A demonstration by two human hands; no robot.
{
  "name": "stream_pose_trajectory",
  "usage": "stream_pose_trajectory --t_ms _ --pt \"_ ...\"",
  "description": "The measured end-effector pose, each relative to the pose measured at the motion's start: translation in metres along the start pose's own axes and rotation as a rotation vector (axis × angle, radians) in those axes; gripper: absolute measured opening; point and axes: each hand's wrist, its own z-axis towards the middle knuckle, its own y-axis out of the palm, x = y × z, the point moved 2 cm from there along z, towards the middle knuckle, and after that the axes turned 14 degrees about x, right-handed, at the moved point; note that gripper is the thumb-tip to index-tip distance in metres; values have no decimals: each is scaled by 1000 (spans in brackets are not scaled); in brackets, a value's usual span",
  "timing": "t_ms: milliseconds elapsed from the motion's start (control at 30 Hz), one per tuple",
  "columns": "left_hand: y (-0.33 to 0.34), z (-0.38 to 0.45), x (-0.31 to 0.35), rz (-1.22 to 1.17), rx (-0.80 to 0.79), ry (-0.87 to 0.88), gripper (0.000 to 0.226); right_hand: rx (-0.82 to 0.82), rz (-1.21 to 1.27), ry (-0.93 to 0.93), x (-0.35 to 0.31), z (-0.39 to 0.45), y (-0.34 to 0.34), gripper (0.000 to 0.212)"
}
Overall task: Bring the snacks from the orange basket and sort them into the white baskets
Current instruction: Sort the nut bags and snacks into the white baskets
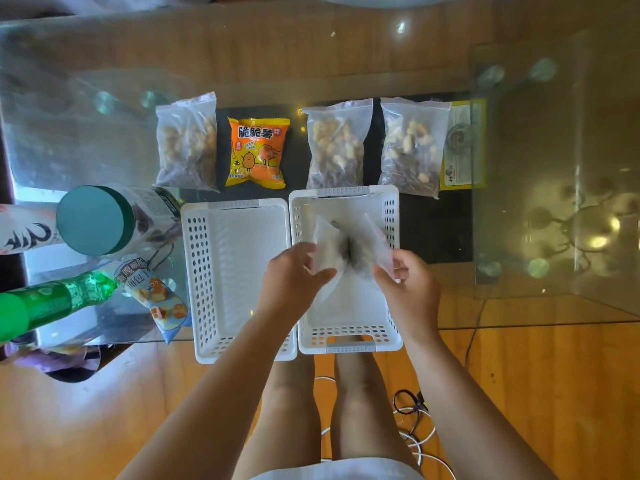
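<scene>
Both forearms reach from the near edge over the right white basket, where the left hand and the right hand hold a blurred clear snack bag between them, fingers and thumbs pinching its near corners; its contents cannot be made out. Just left, touching it, stands the left white basket. On the glass table beyond lie three clear bags of nuts and an orange crisp packet between the first two. At far left stand a green-lidded jar and a green bottle, with a blue snack packet beside them
</scene>
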Motion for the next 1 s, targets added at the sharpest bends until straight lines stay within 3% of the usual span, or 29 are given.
stream_pose_trajectory --t_ms 33,100,167,200,400,700,867,1000 --pt "0 1 1 45 -25 -7 31 -17 -23 5 2 2 3 17" --pt "-4 6 5 101 -41 15 2 -32 -48 -24 1 6 6 11" --pt "-6 11 11 142 -31 72 35 -25 -28 -36 1 7 6 14" --pt "-8 14 15 153 -37 102 39 -33 -6 -25 -1 5 5 15" --pt "-23 35 40 238 -50 300 18 -65 22 -93 -11 -13 -20 24" --pt "-16 63 63 511 -272 580 25 -227 -153 -305 -29 -14 -3 23" --pt "-24 77 64 468 -214 642 34 -343 -210 -439 -41 1 31 24" --pt "-31 95 54 395 -119 583 49 -377 -224 -368 -32 13 50 24"
